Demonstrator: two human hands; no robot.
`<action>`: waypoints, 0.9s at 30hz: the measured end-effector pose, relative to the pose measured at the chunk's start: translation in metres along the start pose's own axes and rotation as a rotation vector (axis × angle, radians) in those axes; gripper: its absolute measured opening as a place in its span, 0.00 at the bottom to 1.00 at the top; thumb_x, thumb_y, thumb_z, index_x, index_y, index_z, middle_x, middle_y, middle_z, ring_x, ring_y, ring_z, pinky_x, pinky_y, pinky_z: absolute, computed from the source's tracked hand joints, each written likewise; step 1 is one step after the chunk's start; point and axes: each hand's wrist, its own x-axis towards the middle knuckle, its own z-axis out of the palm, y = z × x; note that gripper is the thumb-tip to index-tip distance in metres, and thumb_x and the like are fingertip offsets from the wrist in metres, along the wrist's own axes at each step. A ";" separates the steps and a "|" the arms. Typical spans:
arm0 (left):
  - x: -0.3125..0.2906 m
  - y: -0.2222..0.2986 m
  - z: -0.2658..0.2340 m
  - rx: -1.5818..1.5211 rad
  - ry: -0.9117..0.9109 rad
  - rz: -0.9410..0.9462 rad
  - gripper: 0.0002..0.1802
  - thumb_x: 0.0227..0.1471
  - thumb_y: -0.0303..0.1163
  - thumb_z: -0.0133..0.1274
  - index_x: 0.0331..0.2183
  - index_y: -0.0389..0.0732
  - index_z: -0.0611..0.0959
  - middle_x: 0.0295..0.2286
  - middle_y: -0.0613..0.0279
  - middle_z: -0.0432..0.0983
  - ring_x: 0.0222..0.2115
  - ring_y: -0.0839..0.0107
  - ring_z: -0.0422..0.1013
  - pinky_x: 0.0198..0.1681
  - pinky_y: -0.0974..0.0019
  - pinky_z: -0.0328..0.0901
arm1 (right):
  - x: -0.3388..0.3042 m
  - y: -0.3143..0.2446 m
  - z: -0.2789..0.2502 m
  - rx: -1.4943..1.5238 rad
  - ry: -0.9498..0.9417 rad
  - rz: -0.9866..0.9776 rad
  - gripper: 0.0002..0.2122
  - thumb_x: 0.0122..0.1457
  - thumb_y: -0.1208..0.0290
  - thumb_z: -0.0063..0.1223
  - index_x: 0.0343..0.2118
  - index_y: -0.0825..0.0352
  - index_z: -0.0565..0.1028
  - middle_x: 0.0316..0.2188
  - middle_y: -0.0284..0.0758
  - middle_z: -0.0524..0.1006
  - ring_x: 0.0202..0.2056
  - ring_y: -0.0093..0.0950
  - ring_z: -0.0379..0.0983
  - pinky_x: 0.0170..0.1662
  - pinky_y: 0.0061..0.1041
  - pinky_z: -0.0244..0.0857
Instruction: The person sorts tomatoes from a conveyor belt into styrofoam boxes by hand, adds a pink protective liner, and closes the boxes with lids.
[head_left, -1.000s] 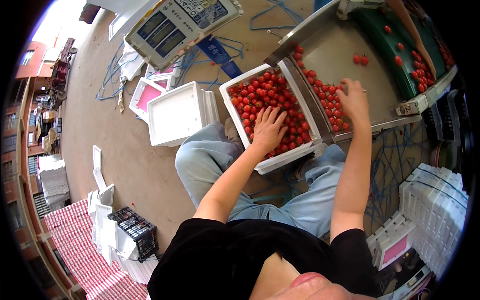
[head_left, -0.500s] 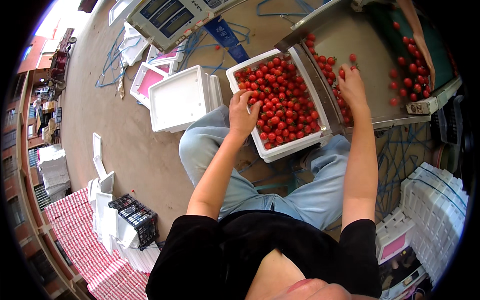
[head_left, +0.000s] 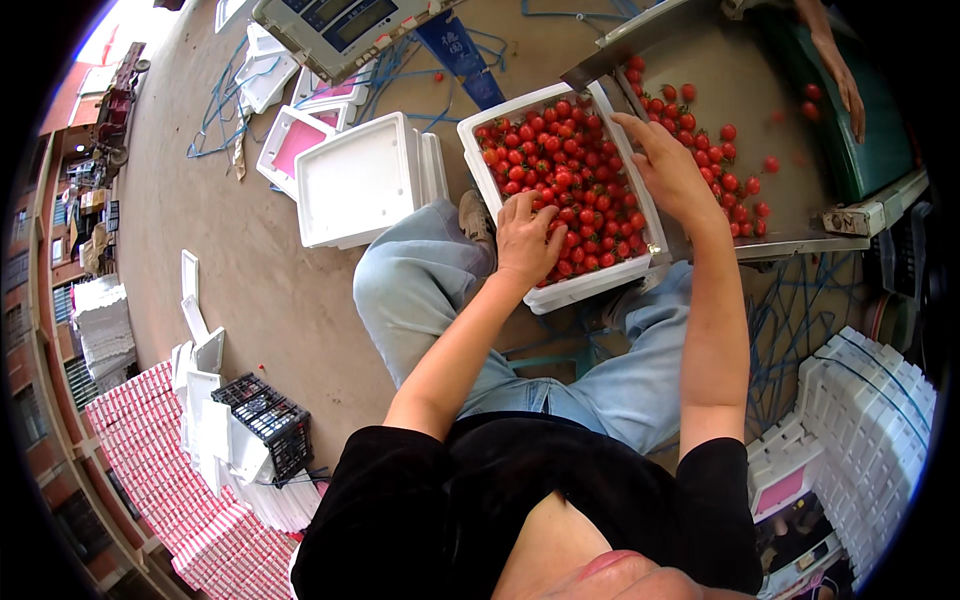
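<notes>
A white foam box [head_left: 587, 287] filled with red cherry tomatoes [head_left: 565, 150] rests between my knees. My left hand [head_left: 527, 240] lies on the tomatoes near the box's left side, its fingers bent but apart. Over the right rim is my right hand [head_left: 672, 170], index finger stretched out and nothing visible in it; its palm is hidden. Right beside the box, a metal tray [head_left: 770, 195] holds loose cherry tomatoes [head_left: 735, 180], several of them bunched along its edge close to my right hand. A few look blurred.
Another person's hand [head_left: 843, 90] hangs over a green belt [head_left: 880, 160] at the tray's far side. A scale [head_left: 350, 30] stands at the upper left, near stacked white lids [head_left: 355, 185]. Blue straps, a black crate [head_left: 265, 425] and foam box stacks [head_left: 865, 400] lie around.
My left hand has moved right and nearer across the tomatoes. My right hand has gone from the tray to the box rim. Tomatoes have rolled off the green belt toward the box.
</notes>
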 end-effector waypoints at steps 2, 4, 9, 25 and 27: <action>0.011 0.011 0.006 0.062 -0.053 -0.037 0.15 0.43 0.36 0.63 0.34 0.40 0.85 0.44 0.56 0.69 0.49 0.55 0.63 0.53 0.54 0.58 | 0.002 0.001 -0.001 0.069 0.041 0.009 0.17 0.59 0.79 0.48 0.52 0.61 0.72 0.37 0.42 0.75 0.40 0.40 0.74 0.45 0.35 0.68; 0.020 0.014 0.012 0.096 -0.087 -0.070 0.14 0.41 0.37 0.64 0.31 0.40 0.84 0.39 0.58 0.69 0.46 0.57 0.63 0.52 0.56 0.58 | 0.004 -0.004 -0.006 0.124 0.057 0.036 0.14 0.59 0.78 0.49 0.48 0.65 0.74 0.34 0.41 0.77 0.36 0.38 0.75 0.42 0.34 0.68; 0.020 0.014 0.006 -0.063 0.036 -0.069 0.13 0.39 0.34 0.66 0.27 0.39 0.82 0.36 0.56 0.70 0.42 0.55 0.66 0.49 0.54 0.61 | 0.000 0.000 -0.016 0.249 0.112 0.093 0.08 0.59 0.74 0.52 0.41 0.67 0.76 0.28 0.40 0.79 0.30 0.32 0.75 0.36 0.29 0.67; 0.028 0.106 -0.056 -0.523 0.198 0.241 0.17 0.37 0.24 0.66 0.34 0.37 0.81 0.30 0.56 0.74 0.31 0.58 0.73 0.33 0.62 0.69 | -0.097 -0.032 -0.028 0.832 -0.278 0.238 0.13 0.60 0.69 0.60 0.45 0.71 0.78 0.25 0.22 0.72 0.26 0.11 0.62 0.27 0.14 0.57; 0.017 0.119 -0.055 -0.497 0.129 0.305 0.18 0.35 0.25 0.67 0.33 0.38 0.81 0.29 0.57 0.74 0.31 0.58 0.73 0.33 0.60 0.69 | -0.128 -0.019 -0.016 0.888 -0.193 0.322 0.13 0.58 0.72 0.62 0.45 0.70 0.78 0.23 0.21 0.71 0.22 0.10 0.61 0.24 0.12 0.53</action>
